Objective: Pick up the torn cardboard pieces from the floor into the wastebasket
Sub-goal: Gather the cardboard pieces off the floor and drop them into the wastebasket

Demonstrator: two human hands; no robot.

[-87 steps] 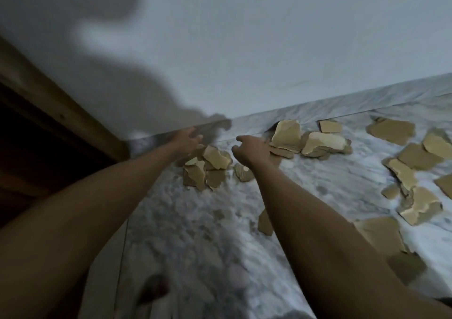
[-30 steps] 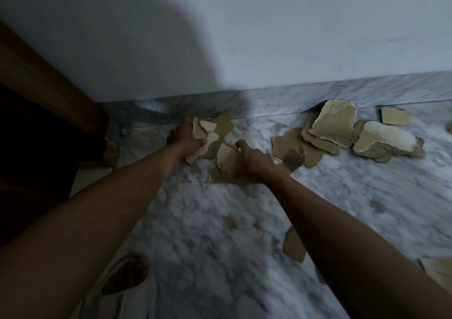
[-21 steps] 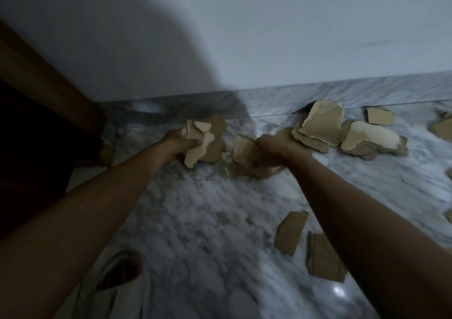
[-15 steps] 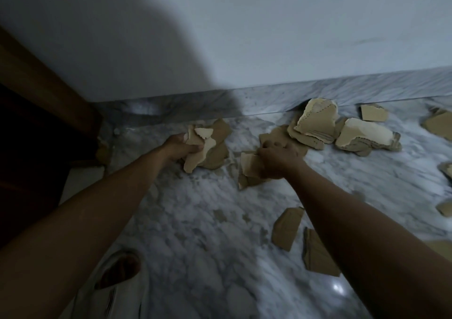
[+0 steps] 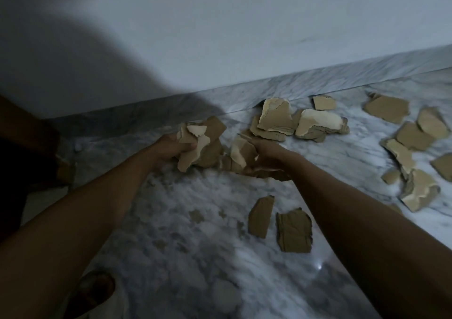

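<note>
My left hand point(image 5: 168, 146) is closed around a bunch of torn brown cardboard pieces point(image 5: 203, 145), held just above the marble floor near the wall. My right hand point(image 5: 267, 156) grips a second bunch of cardboard pieces point(image 5: 241, 153) right beside it. Two loose pieces point(image 5: 261, 217) point(image 5: 293, 230) lie on the floor under my right forearm. A pile of pieces point(image 5: 276, 119) leans by the skirting, and several more point(image 5: 406, 147) are scattered at the right. The wastebasket shows only as a blurred pale rim point(image 5: 96, 291) at the bottom left.
A white wall with a marble skirting point(image 5: 318, 81) runs across the back. A dark wooden door frame point(image 5: 27, 128) stands at the left. The marble floor point(image 5: 195, 257) is in my shadow.
Both hands gathered cardboard from the small heap near the wall and closed on it, then drew the two bunches together and slightly back. The view has swung to the right, showing more scattered pieces.
</note>
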